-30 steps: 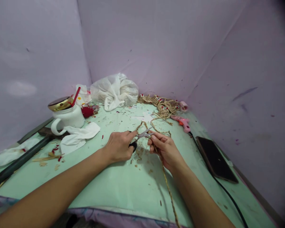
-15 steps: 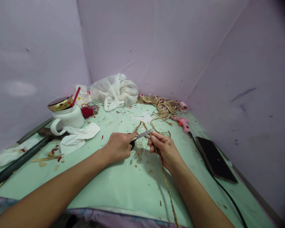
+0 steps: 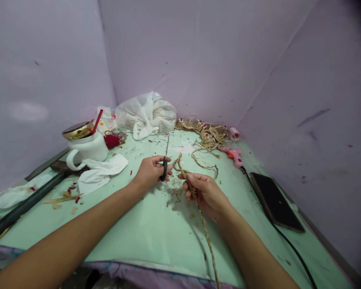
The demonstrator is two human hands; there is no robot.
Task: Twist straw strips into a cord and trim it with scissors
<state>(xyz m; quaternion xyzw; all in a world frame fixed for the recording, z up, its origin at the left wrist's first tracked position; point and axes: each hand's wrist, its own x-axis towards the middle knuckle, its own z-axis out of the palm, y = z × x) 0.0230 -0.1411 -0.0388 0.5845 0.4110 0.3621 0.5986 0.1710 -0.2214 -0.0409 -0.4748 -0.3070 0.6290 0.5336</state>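
My left hand [image 3: 150, 171] is closed around the black handles of a pair of scissors [image 3: 165, 159], whose closed blades point up and away from me. My right hand [image 3: 202, 191] pinches a braided jute rope [image 3: 205, 236] that runs from its fingers down to the table's near edge. The rope's short upper end [image 3: 178, 163] curls just above my right fingers, close beside the scissors. Both hands hover over the pale green table [image 3: 156, 237], above a scatter of jute bits.
A white jug with a gold lid [image 3: 84, 145] and white cloth [image 3: 100, 171] stand at left, a dark pipe [image 3: 24, 206] at far left. A plastic bag [image 3: 147, 114], a jute tangle [image 3: 207, 134], a pink glue gun [image 3: 233, 154] and a dark phone [image 3: 275, 202] lie behind and right.
The scissors have come away from the rope and swung from pointing right to pointing upward. My right hand has shifted slightly left and nearer me with the rope.
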